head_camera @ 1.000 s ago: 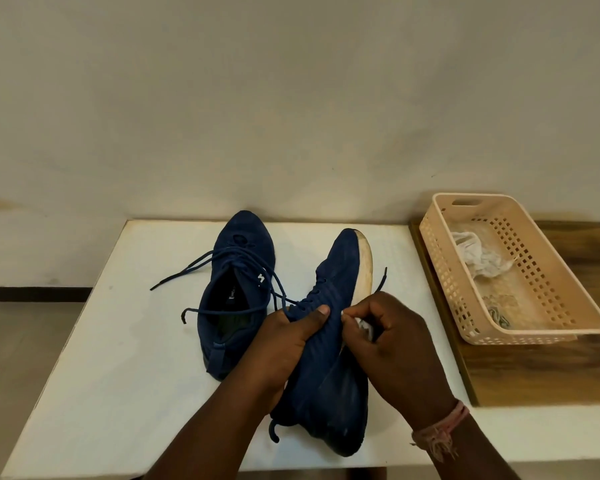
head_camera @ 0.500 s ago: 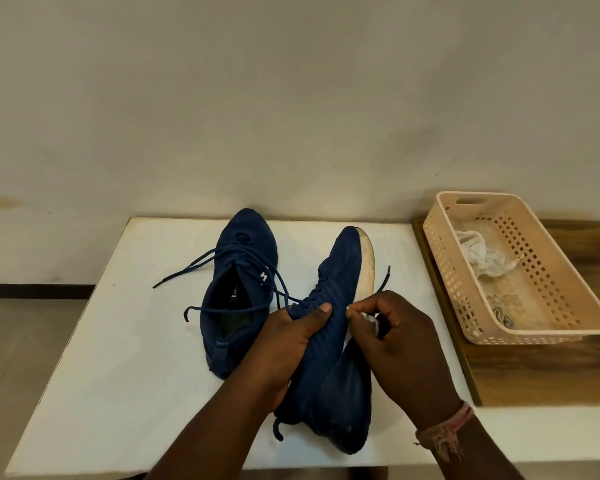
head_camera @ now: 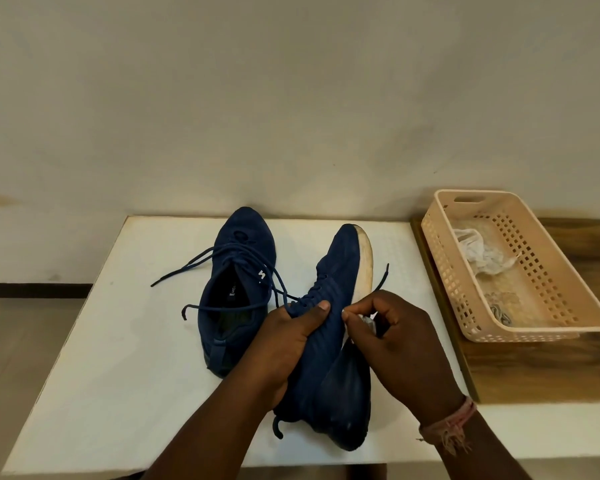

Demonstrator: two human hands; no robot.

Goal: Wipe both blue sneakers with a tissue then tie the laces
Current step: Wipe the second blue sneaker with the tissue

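A white rectangular table (head_camera: 125, 358) carries two dark blue knit sneakers. The upright sneaker (head_camera: 236, 282) stands near the table's middle with its laces (head_camera: 201, 261) loose and untied, a small white logo on its side and an insole label too small to read. The second sneaker (head_camera: 329, 341) lies tilted on its side beside it, white sole rightward, gripped round the upper by the left hand (head_camera: 288, 344). The right hand (head_camera: 395, 348) pinches a small white tissue (head_camera: 368, 321) against the sole. Right of the table, a peach perforated plastic basket (head_camera: 548, 268) holds crumpled tissue (head_camera: 478, 251).
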